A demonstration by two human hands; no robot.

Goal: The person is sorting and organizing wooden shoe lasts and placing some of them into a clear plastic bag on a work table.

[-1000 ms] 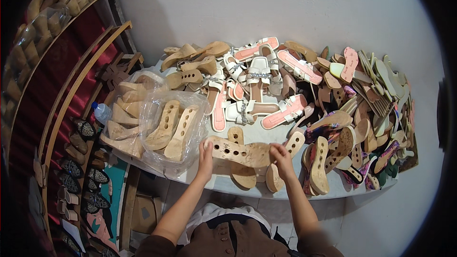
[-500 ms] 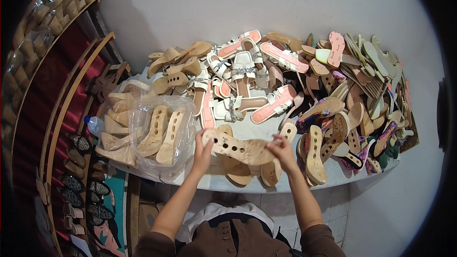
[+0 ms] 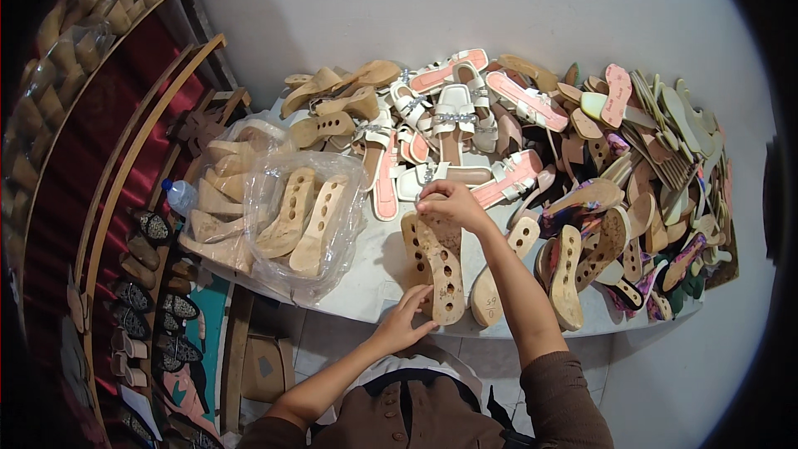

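A pale wooden shoe sole (image 3: 443, 262) with a row of dark holes stands lengthwise between my hands over the table's front edge. My right hand (image 3: 455, 204) is closed round its far end. At the near end my left hand (image 3: 402, 324) has its fingers on the left edge and its thumb by the bottom tip. Partly hidden behind it lies another holed sole (image 3: 411, 237). Just to the right, under my right forearm, is a wooden sole (image 3: 487, 295) with handwritten marks. A further holed sole (image 3: 568, 283) lies beyond that.
Clear plastic bags (image 3: 349, 241) of wooden soles sit at the left. White sandals (image 3: 453, 116) with pink insoles fill the back middle. Mixed soles and patterned shoes (image 3: 582, 198) are heaped at the right. A water bottle (image 3: 180, 196) and shoe racks (image 3: 137, 166) stand on the left.
The held sole has turned from crosswise to lengthwise. My right hand has moved up and left to its far end, my left hand down to the near end. The whole view has shifted slightly.
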